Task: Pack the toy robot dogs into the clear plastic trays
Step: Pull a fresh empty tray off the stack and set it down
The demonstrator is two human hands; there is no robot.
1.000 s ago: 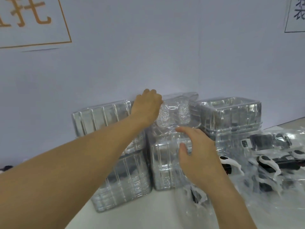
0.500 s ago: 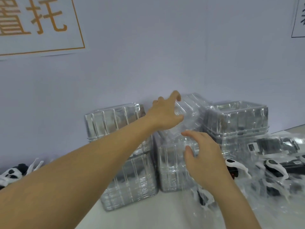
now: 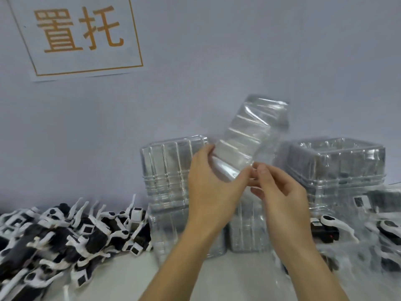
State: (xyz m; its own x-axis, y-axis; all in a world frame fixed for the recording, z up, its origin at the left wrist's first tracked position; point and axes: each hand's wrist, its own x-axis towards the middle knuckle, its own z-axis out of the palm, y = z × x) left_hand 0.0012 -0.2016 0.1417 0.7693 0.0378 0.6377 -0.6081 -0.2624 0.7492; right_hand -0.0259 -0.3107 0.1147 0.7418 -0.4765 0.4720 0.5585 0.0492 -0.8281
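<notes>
Left hand [image 3: 211, 181] grips the tilted clear tray [image 3: 249, 144]; right hand [image 3: 280, 190] pinches its near corner. Risk: thin nested trays may lift together, or the tray buckles.

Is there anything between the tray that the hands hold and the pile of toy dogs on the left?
Nothing visible. Both the left hand and right hand hold the clear tray in the air, above the tray stacks; the toy dogs lie lower left, uncovered.

Even, soft indoor light, faint shadows; glare streaks the clear tray [image 3: 253, 140] above the fingers; edges blur and bend.
</notes>
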